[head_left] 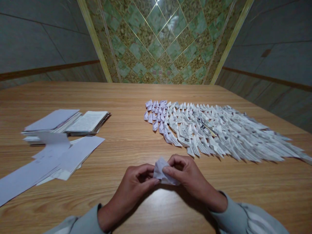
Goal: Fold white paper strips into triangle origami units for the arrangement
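A small folded piece of pale lilac paper point(159, 170) is held between both hands, just above the near part of the table. My left hand point(136, 183) pinches its left lower edge between thumb and fingers. On the other side my right hand point(188, 175) grips it, the thumb lying across its front. The far side of the fold is hidden. Beyond the hands, to the right, stand rows of folded paper pieces with pointed tips: lilac ones point(156, 113) at the left end, white printed ones point(219, 133) over the rest.
On the left of the wooden table point(122, 130) lie loose lilac sheets point(80, 152), a stack of paper point(52, 120) and a stack of printed pages point(86, 122). A tiled wall point(158, 48) rises past the table's far edge.
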The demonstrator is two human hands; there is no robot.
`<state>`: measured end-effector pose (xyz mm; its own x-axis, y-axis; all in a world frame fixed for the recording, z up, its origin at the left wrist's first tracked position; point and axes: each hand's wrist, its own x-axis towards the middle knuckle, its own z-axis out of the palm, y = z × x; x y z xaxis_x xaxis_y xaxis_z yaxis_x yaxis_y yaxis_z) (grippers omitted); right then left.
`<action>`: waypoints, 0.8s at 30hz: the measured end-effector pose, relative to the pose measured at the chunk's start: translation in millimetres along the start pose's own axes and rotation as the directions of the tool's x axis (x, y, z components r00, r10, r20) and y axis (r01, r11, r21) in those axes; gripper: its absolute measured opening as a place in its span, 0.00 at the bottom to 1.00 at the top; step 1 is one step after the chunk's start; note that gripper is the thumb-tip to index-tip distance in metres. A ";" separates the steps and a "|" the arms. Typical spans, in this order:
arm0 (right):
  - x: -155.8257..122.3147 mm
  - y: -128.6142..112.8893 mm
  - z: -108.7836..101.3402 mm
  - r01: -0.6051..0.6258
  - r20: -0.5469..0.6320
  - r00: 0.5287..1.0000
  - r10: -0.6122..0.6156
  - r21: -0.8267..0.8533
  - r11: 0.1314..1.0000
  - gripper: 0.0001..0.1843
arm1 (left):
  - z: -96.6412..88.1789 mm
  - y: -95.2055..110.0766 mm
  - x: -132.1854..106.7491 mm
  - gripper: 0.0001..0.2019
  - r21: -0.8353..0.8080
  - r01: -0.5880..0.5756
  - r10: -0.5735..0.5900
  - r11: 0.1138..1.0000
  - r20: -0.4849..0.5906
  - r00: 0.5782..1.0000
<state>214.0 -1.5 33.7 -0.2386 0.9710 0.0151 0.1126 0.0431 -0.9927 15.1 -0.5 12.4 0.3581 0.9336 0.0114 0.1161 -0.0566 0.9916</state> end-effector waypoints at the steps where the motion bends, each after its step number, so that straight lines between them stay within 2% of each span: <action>1: -0.2 -0.4 0.6 0.012 -0.017 1.000 -0.013 -0.017 1.000 0.11 | 0.1 0.3 -0.3 0.06 -0.010 0.002 -0.002 1.000 0.000 1.000; 5: -2.0 -0.5 3.4 0.170 -0.108 0.976 -0.188 -0.157 0.973 0.04 | 1.1 0.0 -0.9 0.08 -0.075 0.025 -0.026 0.997 -0.018 0.999; 9: -3.1 2.9 4.8 0.320 -0.098 0.926 -0.365 -0.312 0.895 0.02 | 2.4 -1.6 0.2 0.07 -0.101 0.030 -0.034 0.994 -0.040 0.999; 12: -2.7 3.8 4.2 0.318 -0.070 0.931 -0.359 -0.328 0.889 0.01 | 2.6 -1.1 0.2 0.07 -0.092 0.020 -0.024 0.996 -0.044 0.999; 16: -2.6 0.0 2.0 0.191 -0.055 0.976 -0.211 -0.253 0.948 0.07 | 1.2 1.2 -1.5 0.06 -0.083 -0.008 0.003 0.997 -0.064 0.998; 18: -2.7 -2.0 1.3 0.172 -0.042 0.981 -0.189 -0.257 0.951 0.06 | 0.6 1.3 -1.7 0.06 -0.096 -0.004 -0.003 0.995 -0.079 0.997; 21: -2.2 -2.0 1.9 0.284 -0.036 0.947 -0.319 -0.367 0.886 0.03 | 1.9 -1.0 -0.5 0.07 -0.166 0.044 -0.063 0.985 -0.116 0.991; 24: -0.9 1.8 3.6 0.337 -0.048 0.907 -0.419 -0.515 0.788 0.08 | 5.9 -3.8 -0.2 0.11 -0.225 0.110 -0.139 0.968 -0.117 0.983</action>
<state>210.9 -3.1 31.4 -0.2177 0.8737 0.4351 0.5047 0.4823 -0.7160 20.1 -2.6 7.9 0.2276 0.9674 -0.1113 -0.0572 0.1274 0.9902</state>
